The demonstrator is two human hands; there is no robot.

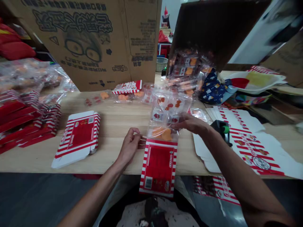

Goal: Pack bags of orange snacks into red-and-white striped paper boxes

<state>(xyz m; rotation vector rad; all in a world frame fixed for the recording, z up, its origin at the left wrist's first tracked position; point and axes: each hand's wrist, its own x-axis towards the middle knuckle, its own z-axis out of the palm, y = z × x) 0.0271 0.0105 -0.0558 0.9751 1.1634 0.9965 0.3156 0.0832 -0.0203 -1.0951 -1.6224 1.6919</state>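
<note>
A red-and-white striped carton (158,168) lies over the table's front edge, its barcode end nearest me. At its far end a clear plastic packet (163,132) with orange pieces sits partly in or against the opening; I cannot tell how deep it is. My right hand (189,123) is closed on the right side of the clear packets, with its fingertips partly behind the plastic. Curled at the carton's upper left corner is my left hand (130,145), its fingertips partly hidden there. More printed clear packets (168,105) stretch away beyond, showing red pictures.
A folded striped carton (81,132) lies left, beside a stack of red cartons (21,119). Flat carton blanks (253,145) and a black tape dispenser (222,130) lie right. A large cardboard box (99,47) stands behind, with a packet heap (189,69) in another box.
</note>
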